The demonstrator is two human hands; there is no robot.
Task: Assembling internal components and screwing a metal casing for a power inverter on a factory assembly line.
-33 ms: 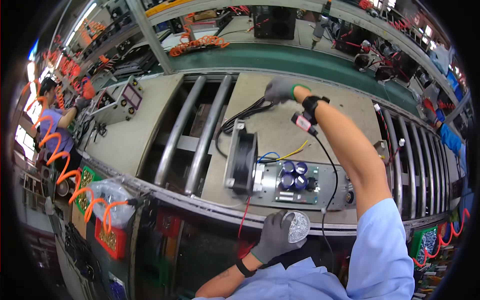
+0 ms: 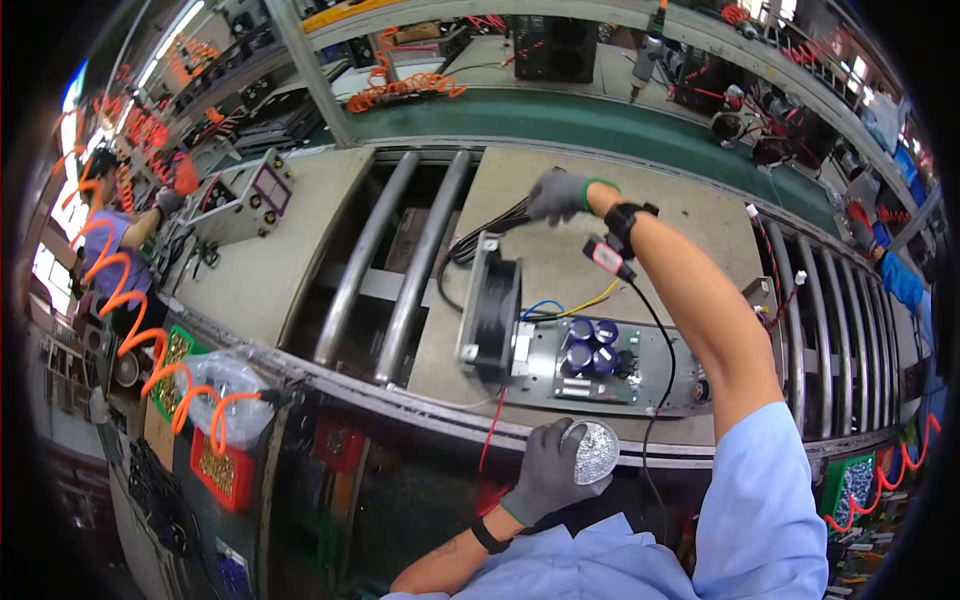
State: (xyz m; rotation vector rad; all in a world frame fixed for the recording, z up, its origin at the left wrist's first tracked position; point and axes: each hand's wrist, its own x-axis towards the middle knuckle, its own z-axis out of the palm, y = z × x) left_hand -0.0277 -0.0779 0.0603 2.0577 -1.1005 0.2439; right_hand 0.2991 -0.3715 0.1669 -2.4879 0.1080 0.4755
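Head view shows two gloved hands, one fan [image 2: 497,320], four purple capacitors [image 2: 580,356] and one looped bundle of black cable [image 2: 480,240]. The capacitors stand on a circuit board [image 2: 628,362] set on a grey metal plate [image 2: 541,352], to the right of the upright fan.

The left hand [image 2: 545,472] is at the near edge of the bench, its fingers curled round one round container [image 2: 597,450] of small silvery pieces, the contents facing up. The right arm stretches forward above the right side of the bench, wrist bent to the left; the right hand [image 2: 558,197] is at the far end of the cable, fingers partly folded, and whether it grips the cable cannot be told.

Plate, fan and cable all lie on a beige board [image 2: 680,225]. Two metal rollers [image 2: 423,268] lie left of it. Beyond runs a green belt [image 2: 500,112]; at far left one co-worker [image 2: 112,240] stands by a metal case [image 2: 238,205].
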